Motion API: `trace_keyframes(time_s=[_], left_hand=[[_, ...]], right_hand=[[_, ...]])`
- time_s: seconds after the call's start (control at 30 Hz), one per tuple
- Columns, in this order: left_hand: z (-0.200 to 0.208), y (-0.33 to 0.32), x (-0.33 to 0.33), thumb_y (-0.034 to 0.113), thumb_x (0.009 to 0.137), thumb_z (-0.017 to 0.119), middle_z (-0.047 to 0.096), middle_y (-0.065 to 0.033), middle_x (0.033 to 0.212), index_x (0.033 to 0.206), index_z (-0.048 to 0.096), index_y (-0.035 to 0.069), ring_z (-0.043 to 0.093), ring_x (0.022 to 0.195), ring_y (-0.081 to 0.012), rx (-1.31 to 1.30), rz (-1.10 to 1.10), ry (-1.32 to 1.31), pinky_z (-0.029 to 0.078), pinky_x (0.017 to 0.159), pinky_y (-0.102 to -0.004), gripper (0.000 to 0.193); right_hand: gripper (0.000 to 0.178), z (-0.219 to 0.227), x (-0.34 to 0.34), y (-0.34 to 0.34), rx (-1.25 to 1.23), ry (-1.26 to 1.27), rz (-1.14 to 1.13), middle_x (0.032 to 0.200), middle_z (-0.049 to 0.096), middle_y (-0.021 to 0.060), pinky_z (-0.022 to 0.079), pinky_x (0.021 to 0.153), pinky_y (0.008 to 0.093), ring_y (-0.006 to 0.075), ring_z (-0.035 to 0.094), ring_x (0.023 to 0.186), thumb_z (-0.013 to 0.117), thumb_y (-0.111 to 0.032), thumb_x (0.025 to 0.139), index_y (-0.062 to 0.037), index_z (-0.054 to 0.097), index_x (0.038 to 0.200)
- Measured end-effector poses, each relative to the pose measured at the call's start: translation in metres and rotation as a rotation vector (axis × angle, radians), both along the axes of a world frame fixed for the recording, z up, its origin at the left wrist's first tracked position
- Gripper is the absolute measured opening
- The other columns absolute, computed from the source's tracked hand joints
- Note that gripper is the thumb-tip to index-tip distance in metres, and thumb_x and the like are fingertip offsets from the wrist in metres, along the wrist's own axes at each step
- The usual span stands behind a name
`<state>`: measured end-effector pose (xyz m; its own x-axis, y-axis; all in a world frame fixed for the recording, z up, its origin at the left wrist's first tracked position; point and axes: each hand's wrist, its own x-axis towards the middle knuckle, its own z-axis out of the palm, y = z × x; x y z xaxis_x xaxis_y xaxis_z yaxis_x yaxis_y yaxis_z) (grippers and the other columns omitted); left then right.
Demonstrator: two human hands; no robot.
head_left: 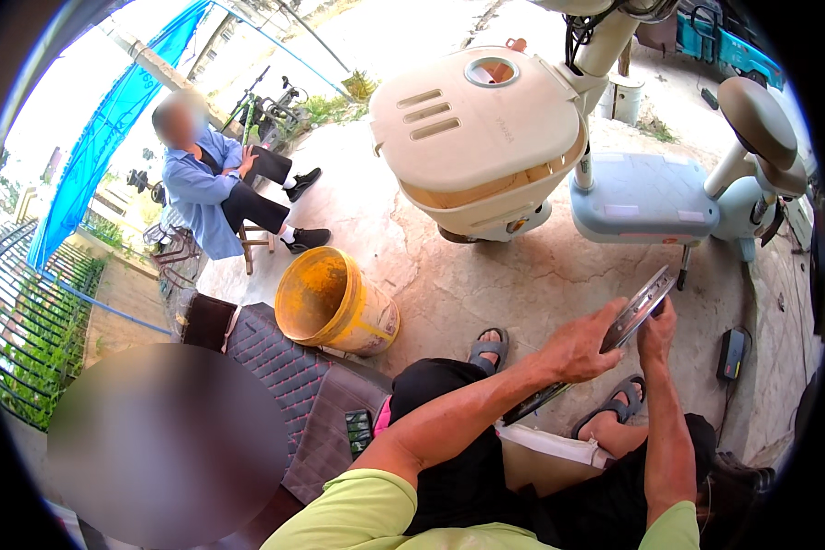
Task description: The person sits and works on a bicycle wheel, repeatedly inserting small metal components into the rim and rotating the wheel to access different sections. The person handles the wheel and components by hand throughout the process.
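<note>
A long, narrow, shiny silver metal piece (638, 306) with a dark lower part stands tilted above my lap; its exact kind I cannot make out. My left hand (579, 346) is closed round its left side, about midway along. Against its right side, nearer the upper end, my right hand (656, 332) grips it with the fingers partly hidden behind the metal. The dark lower part runs down between my knees, where a pale, white-edged container or seat (559, 451) shows.
A yellow bucket (382, 321) stands ahead on the left, beside a quilted dark seat pad (275, 367). Ahead is an electric scooter with a cream front basket (486, 119) and pale blue footboard (642, 197). A black charger (731, 354) lies right. A person (197, 183) sits far left.
</note>
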<state>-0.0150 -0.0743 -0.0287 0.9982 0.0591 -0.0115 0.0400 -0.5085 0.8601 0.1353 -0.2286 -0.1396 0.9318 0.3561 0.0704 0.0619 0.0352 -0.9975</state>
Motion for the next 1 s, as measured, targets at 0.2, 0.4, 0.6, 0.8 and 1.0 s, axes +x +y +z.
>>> trace_keyframes(time_s=[0.2, 0.4, 0.6, 0.8, 1.0], left_hand=[[-0.001, 0.003, 0.000, 0.025, 0.086, 0.067, 0.062, -0.0314, 0.127, 0.156, 0.028, 0.009, 0.064, 0.112, -0.0464, -0.022, 0.002, 0.025, 0.049, 0.098, -0.0498, 0.081], [0.000, 0.007, -0.001, 0.026, 0.086, 0.068, 0.063, -0.0314, 0.125, 0.155, 0.029, 0.010, 0.065, 0.112, -0.0469, -0.025, 0.019, 0.030, 0.050, 0.097, -0.0501, 0.081], [0.004, 0.009, -0.004, 0.025, 0.086, 0.068, 0.063, -0.0315, 0.125, 0.154, 0.030, 0.009, 0.064, 0.111, -0.0473, -0.001, -0.013, 0.018, 0.049, 0.097, -0.0505, 0.079], [0.003, 0.009, -0.004, 0.024, 0.086, 0.068, 0.062, -0.0314, 0.127, 0.154, 0.030, 0.008, 0.064, 0.113, -0.0470, -0.011, -0.036, 0.026, 0.049, 0.098, -0.0503, 0.080], [0.000, 0.008, -0.004, 0.024, 0.086, 0.067, 0.061, -0.0313, 0.129, 0.155, 0.029, 0.009, 0.063, 0.114, -0.0471, -0.007, -0.037, 0.017, 0.048, 0.100, -0.0502, 0.080]], right_hand=[[0.026, 0.005, -0.004, 0.003, 0.003, 0.089, -0.023, 0.105, 0.067, 0.0052, 0.053, 0.080, 0.0293, 0.0132, 0.063, 0.092, 0.063, -0.014, 0.099, -0.0001, 0.061, 0.121], [0.028, -0.012, 0.001, 0.001, 0.361, 0.355, -0.060, 0.104, 0.067, 0.0021, 0.052, 0.073, 0.0264, 0.0091, 0.063, 0.089, 0.063, -0.019, 0.102, -0.0038, 0.062, 0.125], [0.026, -0.028, 0.013, -0.006, 0.243, 0.302, 0.011, 0.097, 0.067, -0.0007, 0.049, 0.069, 0.0223, 0.0055, 0.061, 0.084, 0.063, -0.025, 0.105, -0.0049, 0.065, 0.122], [0.026, -0.052, 0.029, -0.012, 0.134, 0.183, -0.061, 0.098, 0.068, -0.0005, 0.049, 0.075, 0.0243, 0.0078, 0.061, 0.086, 0.063, -0.023, 0.105, -0.0030, 0.067, 0.121], [0.028, -0.045, 0.026, -0.011, 0.159, 0.237, -0.056, 0.099, 0.069, 0.0002, 0.049, 0.077, 0.0252, 0.0089, 0.062, 0.087, 0.066, -0.023, 0.103, -0.0018, 0.067, 0.121]])
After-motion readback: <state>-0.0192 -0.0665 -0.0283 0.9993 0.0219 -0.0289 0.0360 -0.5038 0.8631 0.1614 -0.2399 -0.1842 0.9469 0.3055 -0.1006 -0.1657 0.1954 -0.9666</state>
